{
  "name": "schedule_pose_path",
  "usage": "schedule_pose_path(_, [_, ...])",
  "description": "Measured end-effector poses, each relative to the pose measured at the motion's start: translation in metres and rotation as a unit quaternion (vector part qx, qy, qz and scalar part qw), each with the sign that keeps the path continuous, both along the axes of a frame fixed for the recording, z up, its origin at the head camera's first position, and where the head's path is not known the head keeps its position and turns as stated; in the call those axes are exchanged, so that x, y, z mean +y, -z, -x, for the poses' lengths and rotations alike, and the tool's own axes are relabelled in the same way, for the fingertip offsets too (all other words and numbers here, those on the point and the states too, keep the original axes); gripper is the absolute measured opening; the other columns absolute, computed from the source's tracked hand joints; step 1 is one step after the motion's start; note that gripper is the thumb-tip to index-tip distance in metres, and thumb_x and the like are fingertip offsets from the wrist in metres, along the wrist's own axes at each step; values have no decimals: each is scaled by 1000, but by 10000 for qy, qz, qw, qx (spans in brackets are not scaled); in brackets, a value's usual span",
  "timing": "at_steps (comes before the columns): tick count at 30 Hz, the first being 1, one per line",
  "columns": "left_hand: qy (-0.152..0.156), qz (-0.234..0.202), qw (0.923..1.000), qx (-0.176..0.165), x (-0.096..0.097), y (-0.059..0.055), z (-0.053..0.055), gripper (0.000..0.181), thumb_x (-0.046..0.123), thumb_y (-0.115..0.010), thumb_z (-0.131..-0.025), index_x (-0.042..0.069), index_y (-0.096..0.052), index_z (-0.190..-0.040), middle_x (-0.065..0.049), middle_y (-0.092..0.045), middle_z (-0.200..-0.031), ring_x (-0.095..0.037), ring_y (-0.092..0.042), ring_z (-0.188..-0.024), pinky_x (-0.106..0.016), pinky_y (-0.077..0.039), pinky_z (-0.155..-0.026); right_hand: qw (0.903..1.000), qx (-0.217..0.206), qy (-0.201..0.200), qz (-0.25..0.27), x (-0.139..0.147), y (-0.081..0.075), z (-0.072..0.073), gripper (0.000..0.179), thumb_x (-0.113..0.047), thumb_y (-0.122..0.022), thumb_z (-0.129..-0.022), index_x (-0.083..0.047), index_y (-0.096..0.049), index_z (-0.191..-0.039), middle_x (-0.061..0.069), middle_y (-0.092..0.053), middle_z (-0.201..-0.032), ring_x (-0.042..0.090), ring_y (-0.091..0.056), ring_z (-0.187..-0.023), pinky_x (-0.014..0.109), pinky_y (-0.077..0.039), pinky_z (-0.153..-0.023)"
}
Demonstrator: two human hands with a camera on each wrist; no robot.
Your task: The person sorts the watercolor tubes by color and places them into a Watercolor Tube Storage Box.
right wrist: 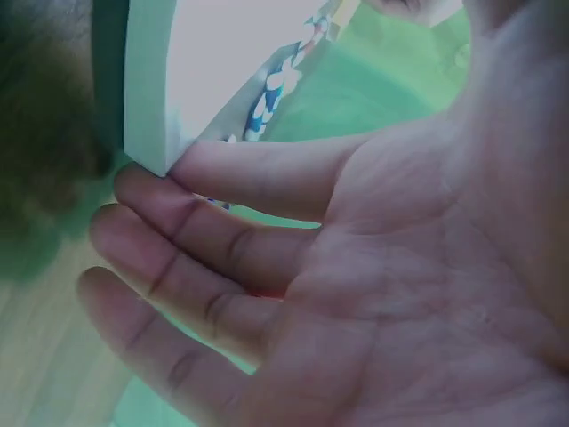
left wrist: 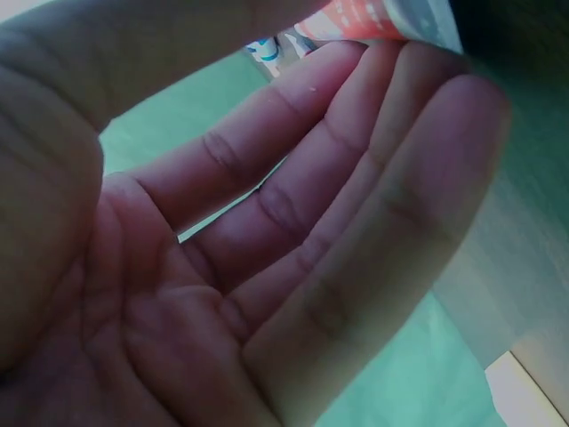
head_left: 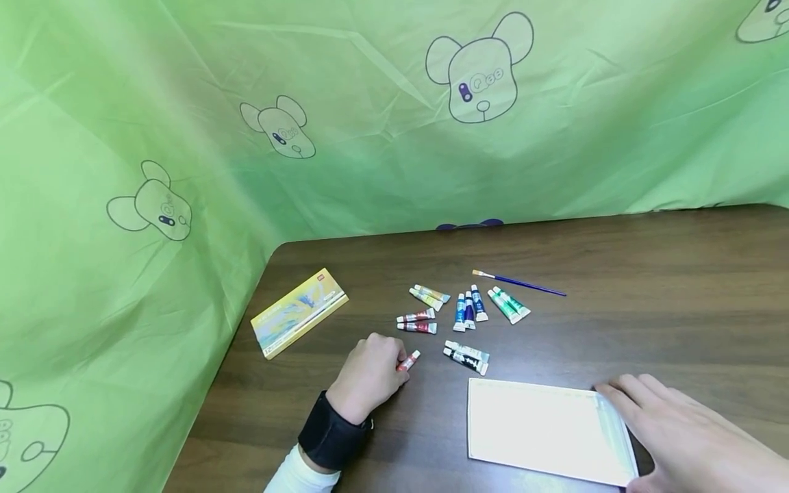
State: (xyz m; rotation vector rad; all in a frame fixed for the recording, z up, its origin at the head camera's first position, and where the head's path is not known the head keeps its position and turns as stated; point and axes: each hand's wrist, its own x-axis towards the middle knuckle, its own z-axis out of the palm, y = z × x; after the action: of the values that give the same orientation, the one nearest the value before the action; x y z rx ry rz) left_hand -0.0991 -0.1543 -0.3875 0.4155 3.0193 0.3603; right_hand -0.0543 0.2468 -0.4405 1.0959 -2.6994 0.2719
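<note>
My left hand [head_left: 370, 373] pinches a small orange-red paint tube [head_left: 409, 361] with a white cap, low over the table. In the left wrist view the tube [left wrist: 360, 16] shows at the top edge, by the fingertips; its cap is hidden there. At the right end of a white rectangular canvas [head_left: 542, 428], my right hand [head_left: 672, 424] grips across it, index finger at the far corner and thumb at the near one. The canvas corner [right wrist: 164, 147] touches the index finger in the right wrist view, while the other fingers extend loosely.
Paint tubes lie grouped by colour: yellow [head_left: 427, 298], red [head_left: 417, 327], blue [head_left: 459, 313], green [head_left: 504, 307], and black [head_left: 465, 361] beside a pale one. Behind them rests a blue-handled paintbrush [head_left: 524, 281]. A yellow paint box [head_left: 300, 313] sits left. Green curtain [head_left: 370, 171] borders the table.
</note>
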Motion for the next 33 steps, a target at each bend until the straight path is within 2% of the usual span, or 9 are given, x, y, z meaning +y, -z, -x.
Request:
schedule_pose_path(4, [66,49,10000,-43,2,-1,1,22,3,-80,-81,13,-66,-67,6,-52,-60,-12,-46,-55,-26,-36,-52,9994,-260,97,-224,-3,-1,2,105,-68,-94,-41,-10,-65,-123,-6,-60,-114,20,-56,-97,32,-54,-75])
schedule_pose_path(8, [135,-210,9991,-332,9,-4,-2,15,2,-78,-82,12,-70,-73,7,-54,-63,-9,-46,-56,-23,-37,-53,9991,-286,194,-236,-7,-2,2,103,-62,-97,-39,-9,-66,-122,-5,-60,-114,22,-57,-97,38,-55,-76])
schedule_pose_path(11, [255,-678,9953,-636,21,-9,-10,8,2,-78,-83,9,-76,-86,7,-61,-68,-4,-48,-58,-19,-41,-53,9992,-226,262,-209,-9,-2,2,102,-56,-98,-35,-9,-67,-120,-5,-60,-112,23,-57,-96,40,-55,-77])
schedule_pose_path(13, [378,-884,9923,-776,32,-12,-19,14,2,-78,-84,8,-78,-96,7,-65,-74,-2,-49,-59,-17,-43,-54,9987,-295,340,-235,-10,-3,1,101,-54,-99,-35,-8,-67,-119,-4,-61,-113,24,-58,-98,42,-55,-79])
schedule_pose_path(15, [545,-879,9913,-809,44,-14,-27,19,2,-77,-84,7,-79,-103,5,-67,-76,-1,-50,-60,-16,-43,-54,9981,-375,413,-273,-10,-3,1,101,-51,-99,-35,-7,-67,-120,-3,-61,-114,25,-59,-99,44,-55,-81])
schedule_pose_path(20, [841,-362,9955,-239,67,-6,-44,18,7,-80,-83,9,-77,-102,3,-71,-82,-3,-59,-69,-18,-48,-60,9956,-656,549,-394,-10,-4,2,103,-49,-99,-37,-5,-66,-124,-1,-62,-117,25,-58,-102,45,-55,-84])
schedule_pose_path(24, [678,-161,9976,-24,75,1,-52,22,13,-83,-84,8,-75,-104,1,-72,-92,-8,-68,-75,-22,-56,-65,9938,-823,575,-478,-9,-3,2,104,-51,-99,-39,-5,-66,-126,-1,-61,-118,25,-58,-103,45,-55,-84])
schedule_pose_path(27, [552,-11,9985,24,79,3,-56,25,17,-83,-87,8,-75,-109,-1,-73,-96,-12,-71,-78,-25,-59,-67,9956,-683,502,-400,-10,-3,1,103,-52,-99,-38,-5,-66,-124,-2,-61,-116,24,-58,-102,44,-55,-83])
schedule_pose_path(33, [812,323,9937,708,83,10,-63,10,15,-74,-95,8,-79,-100,0,-72,-87,-9,-72,-72,-25,-59,-59,9983,-388,339,-269,-10,-2,0,105,-54,-99,-36,-5,-66,-123,-3,-60,-114,23,-56,-99,42,-54,-80])
